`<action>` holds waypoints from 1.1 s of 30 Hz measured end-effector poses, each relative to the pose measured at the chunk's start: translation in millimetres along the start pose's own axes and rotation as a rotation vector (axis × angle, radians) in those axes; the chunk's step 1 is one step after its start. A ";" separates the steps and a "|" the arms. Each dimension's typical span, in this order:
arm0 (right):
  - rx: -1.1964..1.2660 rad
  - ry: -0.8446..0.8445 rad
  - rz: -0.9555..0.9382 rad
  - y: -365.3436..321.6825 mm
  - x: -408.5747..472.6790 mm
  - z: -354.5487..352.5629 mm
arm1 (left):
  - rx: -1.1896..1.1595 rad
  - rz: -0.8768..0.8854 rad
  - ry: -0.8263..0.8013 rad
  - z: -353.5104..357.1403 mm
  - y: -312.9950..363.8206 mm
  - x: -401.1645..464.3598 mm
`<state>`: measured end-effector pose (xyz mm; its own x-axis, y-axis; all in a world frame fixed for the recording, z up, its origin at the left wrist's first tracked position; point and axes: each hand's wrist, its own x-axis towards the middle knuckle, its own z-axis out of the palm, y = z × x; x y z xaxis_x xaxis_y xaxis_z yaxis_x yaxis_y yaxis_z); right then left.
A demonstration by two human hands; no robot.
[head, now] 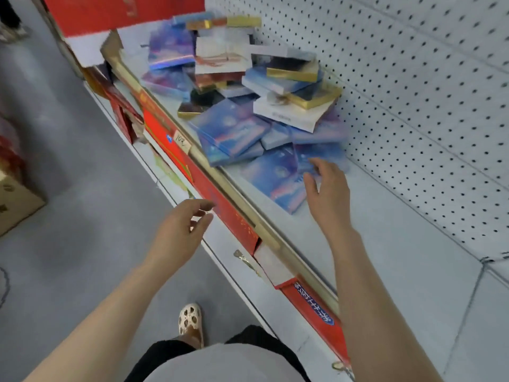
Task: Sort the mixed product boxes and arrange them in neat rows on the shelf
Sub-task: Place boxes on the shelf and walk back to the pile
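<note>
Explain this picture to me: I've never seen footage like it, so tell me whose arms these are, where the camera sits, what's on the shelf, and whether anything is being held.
There is no machine here. The one picture comes from a wide-angle camera worn on a person's head, looking forward and down, so the two bare arms reaching in from the bottom are the wearer's own.

The right hand is open and stretched over the shelf, at the edge of a flat blue box; it does not seem to grip it yet. The left hand hangs open in front of the shelf's gold rail, holding nothing.

On the shelf lies a messy pile of boxes: mostly blue ones, with some white and gold-edged ones, stacked at all angles rather than in rows. Behind it is a white pegboard. Below you see grey floor and one shoe.
</note>
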<state>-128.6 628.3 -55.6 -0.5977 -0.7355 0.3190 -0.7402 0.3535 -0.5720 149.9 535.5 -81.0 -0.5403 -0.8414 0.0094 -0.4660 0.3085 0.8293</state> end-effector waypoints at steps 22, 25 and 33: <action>-0.215 -0.137 -0.015 -26.2 273.8 59.9 | 0.200 0.430 -0.094 -30.4 72.9 361.9; -0.144 -0.054 -0.041 -30.2 248.0 56.6 | 0.253 0.477 -0.096 -10.2 83.5 387.3; 0.111 0.187 0.241 -33.2 219.3 35.5 | 0.148 0.205 -0.295 7.3 113.0 417.9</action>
<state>-224.2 434.8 6.5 -0.8055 -0.5157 0.2918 -0.5385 0.4315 -0.7238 -133.7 221.9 12.6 -0.8009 -0.5987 -0.0119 -0.4117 0.5362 0.7369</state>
